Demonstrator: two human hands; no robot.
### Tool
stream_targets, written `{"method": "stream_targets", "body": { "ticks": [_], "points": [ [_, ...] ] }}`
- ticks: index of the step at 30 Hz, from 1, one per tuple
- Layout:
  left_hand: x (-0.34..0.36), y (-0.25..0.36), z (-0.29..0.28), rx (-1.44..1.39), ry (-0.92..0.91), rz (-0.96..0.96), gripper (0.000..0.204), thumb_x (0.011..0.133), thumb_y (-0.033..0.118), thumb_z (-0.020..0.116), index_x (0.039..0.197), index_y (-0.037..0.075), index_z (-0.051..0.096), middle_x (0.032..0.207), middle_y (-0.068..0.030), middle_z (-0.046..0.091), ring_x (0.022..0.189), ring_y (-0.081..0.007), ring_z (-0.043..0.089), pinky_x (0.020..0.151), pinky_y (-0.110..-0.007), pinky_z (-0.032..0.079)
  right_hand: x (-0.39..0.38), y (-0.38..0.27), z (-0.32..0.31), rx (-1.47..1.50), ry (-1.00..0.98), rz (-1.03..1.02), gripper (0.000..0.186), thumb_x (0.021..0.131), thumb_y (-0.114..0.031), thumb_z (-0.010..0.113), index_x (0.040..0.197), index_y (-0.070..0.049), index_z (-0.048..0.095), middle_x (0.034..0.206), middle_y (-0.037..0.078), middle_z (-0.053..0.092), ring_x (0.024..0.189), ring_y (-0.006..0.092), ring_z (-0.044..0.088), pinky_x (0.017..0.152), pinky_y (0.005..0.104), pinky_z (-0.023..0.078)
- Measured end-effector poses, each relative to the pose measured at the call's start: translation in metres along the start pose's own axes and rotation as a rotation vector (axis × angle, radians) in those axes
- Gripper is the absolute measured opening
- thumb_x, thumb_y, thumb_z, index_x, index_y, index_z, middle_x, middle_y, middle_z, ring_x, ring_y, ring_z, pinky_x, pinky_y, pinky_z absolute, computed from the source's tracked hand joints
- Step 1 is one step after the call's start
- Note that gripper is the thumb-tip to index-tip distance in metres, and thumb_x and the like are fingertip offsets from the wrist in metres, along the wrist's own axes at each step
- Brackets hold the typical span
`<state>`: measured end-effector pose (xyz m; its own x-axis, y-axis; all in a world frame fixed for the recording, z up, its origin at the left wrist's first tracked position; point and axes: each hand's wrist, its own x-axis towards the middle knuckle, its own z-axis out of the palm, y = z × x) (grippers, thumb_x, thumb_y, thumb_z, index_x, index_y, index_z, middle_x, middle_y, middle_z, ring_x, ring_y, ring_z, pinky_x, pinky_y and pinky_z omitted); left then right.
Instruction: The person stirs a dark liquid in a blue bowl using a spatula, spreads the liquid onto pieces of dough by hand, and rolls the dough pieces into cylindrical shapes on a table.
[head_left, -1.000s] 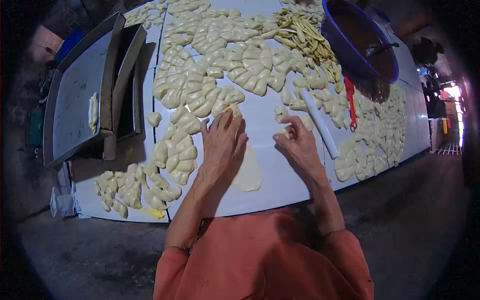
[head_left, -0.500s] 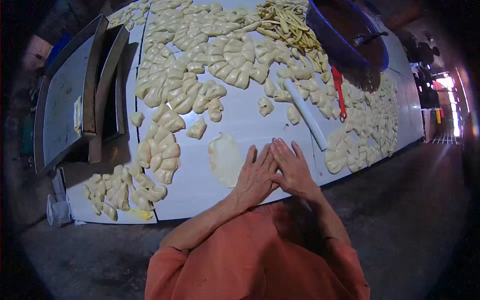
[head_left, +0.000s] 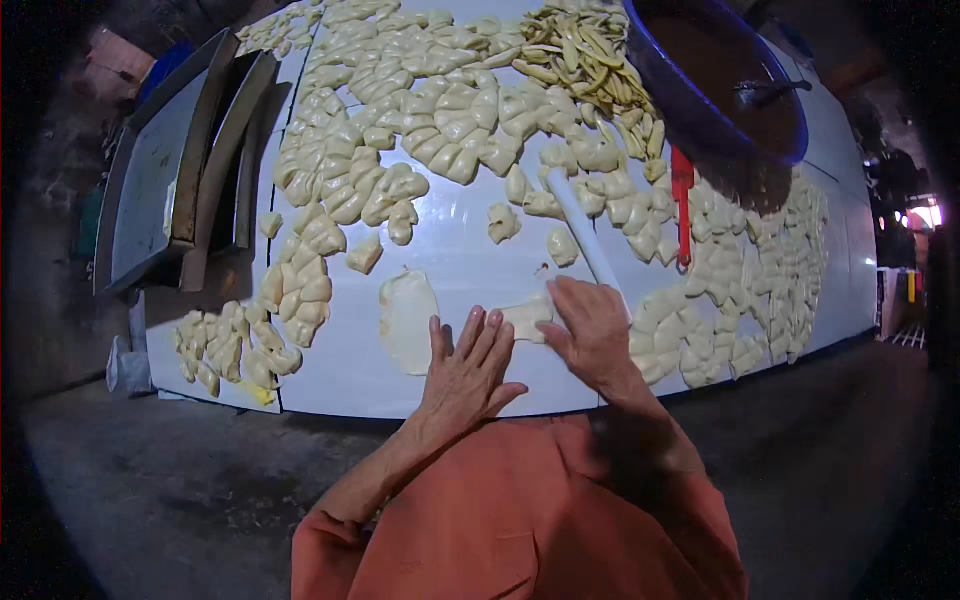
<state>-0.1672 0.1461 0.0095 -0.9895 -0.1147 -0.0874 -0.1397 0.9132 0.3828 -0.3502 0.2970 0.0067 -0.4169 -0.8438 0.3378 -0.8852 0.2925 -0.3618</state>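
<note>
My left hand lies flat on the white table, fingers apart, holding nothing. Just to its left sits a flattened oval of pale dough. My right hand is a little farther out, thumb and fingers closed around a small dough piece that sticks out to the left. The near end of a white rolling pin reaches the back of this hand. Orange sleeves cover both my arms.
Several folded dough pieces cover the far table and both sides. A heap of yellow strips lies beside a blue basin of brown filling with a spoon. There is a red tool at right and metal trays at left.
A second ago both hands worked farther out beside the flat dough, then drew back together to the table's edge. Now they are apart, and the right hand has taken a small piece.
</note>
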Motion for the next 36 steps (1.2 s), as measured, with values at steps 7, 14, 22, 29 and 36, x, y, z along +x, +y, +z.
{"method": "stream_targets", "body": {
  "ticks": [7, 14, 22, 29, 36],
  "points": [
    [0.087, -0.021, -0.034, -0.170, 0.411, -0.190, 0.054, 0.091, 0.029, 0.069, 0.138, 0.005, 0.054, 0.123, -0.0149, 0.063, 0.107, -0.0323, 0.063, 0.093, -0.046, 0.046, 0.058, 0.023, 0.023, -0.423, -0.192, 0.254, 0.045, 0.086, -0.025, 0.072, 0.127, -0.009, 0.062, 0.095, 0.005, 0.066, 0.079, 0.0237, 0.065, 0.068, 0.0405, 0.047],
    [0.150, -0.057, -0.026, -0.383, 0.371, -0.300, 0.027, 0.092, 0.018, 0.067, 0.116, 0.006, 0.066, 0.104, -0.0185, 0.065, 0.091, -0.0365, 0.068, 0.079, -0.044, 0.053, 0.084, 0.011, -0.010, 0.189, 0.009, 0.456, 0.022, 0.085, -0.017, 0.070, 0.103, -0.005, 0.072, 0.087, 0.012, 0.073, 0.070, 0.0299, 0.069, 0.068, 0.0422, 0.054],
    [0.125, -0.108, -0.044, -0.001, 0.379, -0.212, 0.038, 0.094, 0.015, 0.063, 0.132, 0.011, 0.062, 0.116, -0.0135, 0.064, 0.104, -0.0336, 0.065, 0.087, -0.046, 0.050, 0.141, -0.012, 0.056, -0.099, -0.041, -0.085, 0.046, 0.090, -0.023, 0.070, 0.133, -0.009, 0.060, 0.119, 0.013, 0.063, 0.115, 0.0313, 0.057, 0.097, 0.0467, 0.044],
    [0.070, -0.054, -0.062, 0.029, 0.426, -0.148, 0.051, 0.089, 0.017, 0.069, 0.138, 0.010, 0.055, 0.130, -0.0134, 0.060, 0.116, -0.0295, 0.057, 0.092, -0.047, 0.042, 0.064, 0.009, -0.001, -0.150, 0.128, 0.275, 0.046, 0.088, -0.018, 0.071, 0.132, -0.008, 0.058, 0.117, 0.013, 0.063, 0.108, 0.0340, 0.059, 0.091, 0.0474, 0.044],
    [0.021, -0.003, -0.017, -0.113, 0.156, 0.018, 0.048, 0.090, 0.027, 0.068, 0.132, 0.006, 0.057, 0.133, -0.0120, 0.060, 0.120, -0.0245, 0.057, 0.094, -0.046, 0.041, -0.005, 0.034, -0.010, -0.095, -0.030, 0.446, 0.044, 0.092, -0.015, 0.067, 0.133, -0.001, 0.056, 0.112, 0.016, 0.063, 0.100, 0.0356, 0.061, 0.084, 0.0465, 0.047]
  ]
}}
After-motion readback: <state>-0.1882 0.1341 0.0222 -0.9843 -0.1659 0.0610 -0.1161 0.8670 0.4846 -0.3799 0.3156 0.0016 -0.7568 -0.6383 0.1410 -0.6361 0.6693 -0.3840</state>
